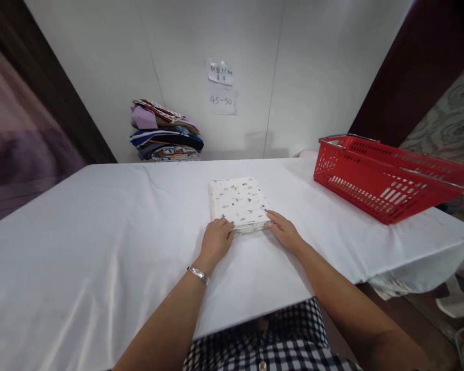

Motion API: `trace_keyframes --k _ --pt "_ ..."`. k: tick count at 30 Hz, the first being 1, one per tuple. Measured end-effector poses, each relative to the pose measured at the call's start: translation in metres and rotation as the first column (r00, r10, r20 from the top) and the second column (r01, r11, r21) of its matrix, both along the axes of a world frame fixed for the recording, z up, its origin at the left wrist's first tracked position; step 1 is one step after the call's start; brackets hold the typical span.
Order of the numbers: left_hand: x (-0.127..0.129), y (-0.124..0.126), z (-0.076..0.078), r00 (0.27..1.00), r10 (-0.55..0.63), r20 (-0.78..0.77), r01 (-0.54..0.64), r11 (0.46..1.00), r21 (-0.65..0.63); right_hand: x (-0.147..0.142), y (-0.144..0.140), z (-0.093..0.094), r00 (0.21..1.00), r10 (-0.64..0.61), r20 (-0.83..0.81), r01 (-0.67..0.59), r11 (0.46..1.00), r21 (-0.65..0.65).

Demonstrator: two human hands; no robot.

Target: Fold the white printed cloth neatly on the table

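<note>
A white cloth with a small scattered print (239, 200) lies folded into a thick, near-square bundle on the table, its layers showing along the near edge. At the bundle's near left corner, my left hand (217, 238) is closed, fingers bent over the edge and thumb along the front. My right hand (286, 233) grips the near right corner, with fingertips on the side and top. Both palms sit low by the tabletop. The underside of the bundle is hidden.
A white cloth covers the table (100, 232). On the right stands a red plastic basket (371, 180) with metal handles, near the table's edge. A pile of folded fabrics (166, 131) rises behind the far edge, and paper notes (222, 100) hang on the wall.
</note>
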State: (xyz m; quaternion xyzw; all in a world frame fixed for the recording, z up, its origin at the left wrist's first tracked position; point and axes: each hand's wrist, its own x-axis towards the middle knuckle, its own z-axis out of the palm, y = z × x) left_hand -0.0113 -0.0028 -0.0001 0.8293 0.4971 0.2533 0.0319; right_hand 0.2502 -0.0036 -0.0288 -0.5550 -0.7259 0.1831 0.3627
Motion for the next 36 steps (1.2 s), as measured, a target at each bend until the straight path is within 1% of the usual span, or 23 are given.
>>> trace_keyframes --k 2,5,7,10,13,15,17,20,22,24,26,29,31,33,36 --pt "0.0 0.0 -0.001 1.0 0.003 0.006 -0.003 1.0 0.001 -0.001 0.006 0.003 0.999 -0.022 -0.045 0.019 0.999 -0.05" --pt "0.0 -0.001 -0.001 1.0 0.01 0.02 -0.01 1.0 0.002 -0.004 0.023 0.01 1.0 -0.014 -0.019 0.012 0.996 -0.092" --pt "0.0 -0.001 -0.001 0.999 0.014 0.031 -0.014 1.0 -0.001 -0.007 0.035 0.016 1.0 0.004 0.023 0.0 0.982 -0.189" --pt "0.0 -0.001 0.0 0.999 0.016 0.049 -0.016 1.0 -0.009 -0.011 0.047 0.021 0.999 0.034 0.03 -0.021 0.937 -0.347" --pt "0.0 -0.002 0.001 0.997 0.016 0.078 -0.015 1.0 -0.015 -0.011 0.05 0.024 0.999 0.043 0.024 -0.03 0.917 -0.397" --pt "0.0 -0.003 0.002 0.996 0.019 0.086 -0.018 1.0 -0.022 -0.01 0.052 0.028 0.997 0.047 0.065 -0.016 0.91 -0.415" --pt "0.001 -0.003 0.002 0.996 0.028 0.087 -0.026 0.999 -0.027 -0.01 0.057 0.033 0.989 0.052 0.139 0.009 0.914 -0.406" --pt "0.001 -0.003 0.003 0.993 0.068 0.092 -0.068 0.998 -0.006 -0.016 0.071 0.039 0.949 0.07 0.309 0.034 0.947 -0.32" --pt "-0.001 -0.003 0.003 0.989 0.11 0.1 -0.111 0.994 0.009 -0.022 0.081 0.041 0.891 0.106 0.441 0.02 0.962 -0.273" --pt "-0.005 -0.003 0.004 0.982 0.154 0.111 -0.156 0.988 0.008 -0.028 0.089 0.041 0.824 0.151 0.545 0.01 0.96 -0.28" --pt "-0.008 -0.003 0.004 0.972 0.198 0.125 -0.199 0.98 -0.012 -0.032 0.094 0.042 0.764 0.195 0.615 0.004 0.952 -0.307" --pt "-0.01 -0.003 0.004 0.957 0.256 0.138 -0.25 0.966 -0.064 -0.039 0.101 0.044 0.695 0.203 0.69 -0.008 0.961 -0.275" --pt "-0.01 -0.003 0.004 0.95 0.28 0.137 -0.268 0.959 -0.096 -0.045 0.108 0.044 0.673 0.177 0.718 -0.015 0.974 -0.227" --pt "-0.009 -0.003 0.004 0.947 0.293 0.132 -0.279 0.953 -0.117 -0.051 0.116 0.042 0.671 0.164 0.723 -0.017 0.978 -0.206" --pt "-0.009 -0.002 0.003 0.944 0.302 0.13 -0.285 0.949 -0.132 -0.06 0.13 0.035 0.695 0.157 0.702 -0.011 0.978 -0.208"
